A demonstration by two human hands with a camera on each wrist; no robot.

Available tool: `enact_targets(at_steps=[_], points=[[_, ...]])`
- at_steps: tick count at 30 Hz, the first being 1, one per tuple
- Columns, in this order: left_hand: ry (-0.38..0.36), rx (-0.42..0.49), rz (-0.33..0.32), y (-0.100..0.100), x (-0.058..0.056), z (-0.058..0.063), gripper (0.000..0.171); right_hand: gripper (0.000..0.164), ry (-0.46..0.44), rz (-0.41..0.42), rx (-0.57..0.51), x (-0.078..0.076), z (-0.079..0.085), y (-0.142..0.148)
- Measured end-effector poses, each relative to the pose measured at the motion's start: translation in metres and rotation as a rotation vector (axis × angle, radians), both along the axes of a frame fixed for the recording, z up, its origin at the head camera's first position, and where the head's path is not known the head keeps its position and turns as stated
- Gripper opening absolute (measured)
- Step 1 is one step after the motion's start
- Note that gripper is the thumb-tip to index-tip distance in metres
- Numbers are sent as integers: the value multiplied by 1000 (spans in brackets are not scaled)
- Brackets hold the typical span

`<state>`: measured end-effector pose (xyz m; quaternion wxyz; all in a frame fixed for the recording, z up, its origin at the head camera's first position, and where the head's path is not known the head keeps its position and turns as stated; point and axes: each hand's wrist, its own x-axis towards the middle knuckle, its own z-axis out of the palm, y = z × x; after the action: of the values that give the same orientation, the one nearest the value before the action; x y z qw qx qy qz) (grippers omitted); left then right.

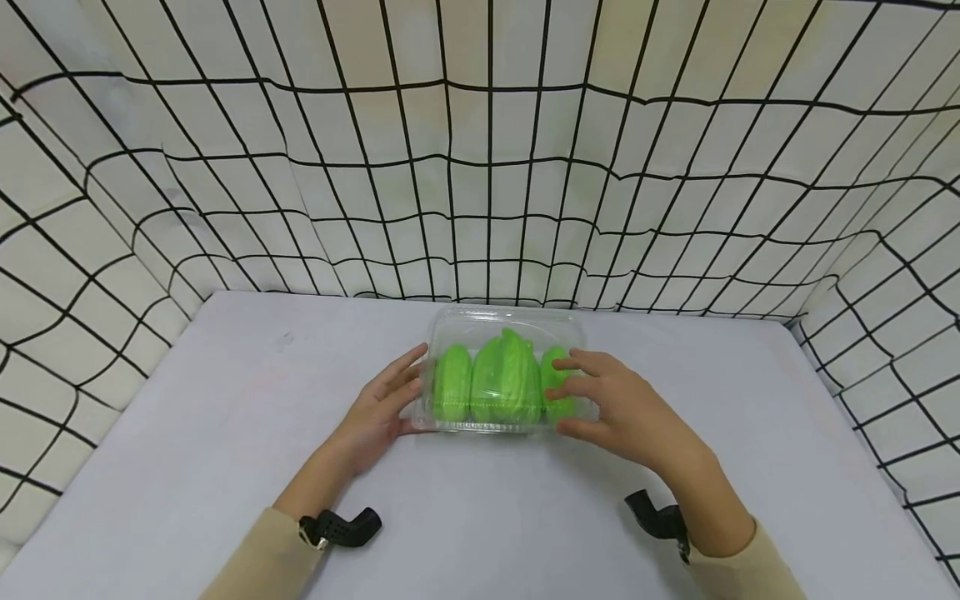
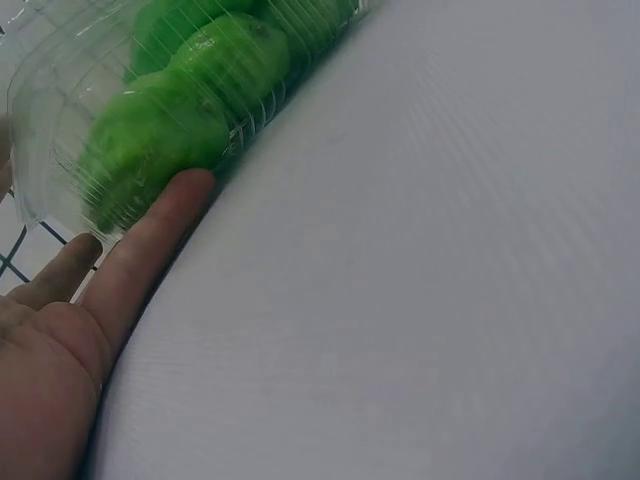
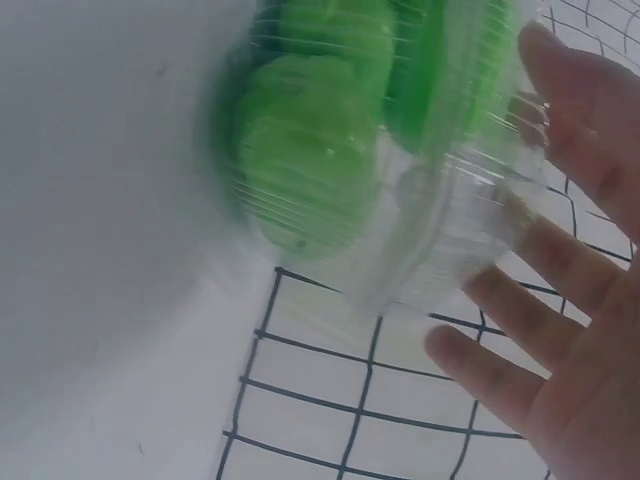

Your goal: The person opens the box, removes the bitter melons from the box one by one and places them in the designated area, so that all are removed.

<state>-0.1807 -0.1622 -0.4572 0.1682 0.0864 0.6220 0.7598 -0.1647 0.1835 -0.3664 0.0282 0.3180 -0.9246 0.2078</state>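
A clear plastic clamshell box (image 1: 501,427) with its lid closed rests on the white table and holds several bright green, elongated, gourd-like pieces (image 1: 506,379). My left hand (image 1: 381,410) is at its left side, fingers extended along the wall. In the left wrist view the straight thumb (image 2: 150,250) lies against the box's lower front corner. On the right, my right hand (image 1: 618,404) reaches over that end of the box with fingers spread. The right wrist view shows those fingers (image 3: 530,320) beside the clear rim; firm contact cannot be made out.
The white table (image 1: 480,508) spreads around the box. Behind it and at both sides rises a black wire grid (image 1: 487,192) over pale sheeting. A black wrist mount (image 1: 345,528) sits on the left forearm, another black mount (image 1: 660,517) on the right.
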Motion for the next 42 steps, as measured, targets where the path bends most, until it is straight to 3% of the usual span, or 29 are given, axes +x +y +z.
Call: enact_targets(at_steps=[2, 6, 9, 11, 16, 21, 36, 42], points=[[16, -4, -11, -1, 0, -2, 55, 37, 38, -3, -21, -1, -5, -2], [38, -18, -20, -2, -1, -4, 54, 58, 103, 4, -17, -3, -15, -8], [49, -30, -20, -3, -2, -6, 54, 73, 101, -37, -28, -5, -18, -11], [52, -33, -18, -3, -2, -6, 54, 76, 51, -106, -83, -8, -18, -10], [52, -28, -23, -2, -1, -4, 56, 74, -223, -291, -340, -16, -18, 1], [50, -34, -14, -1, -2, -4, 55, 73, -429, -367, -440, -25, -24, 11], [62, -43, -21, 1, -2, -4, 55, 81, -512, -434, -486, -26, -24, 18], [66, -54, -17, -1, -2, -4, 54, 82, -596, -404, -511, -31, -26, 20]])
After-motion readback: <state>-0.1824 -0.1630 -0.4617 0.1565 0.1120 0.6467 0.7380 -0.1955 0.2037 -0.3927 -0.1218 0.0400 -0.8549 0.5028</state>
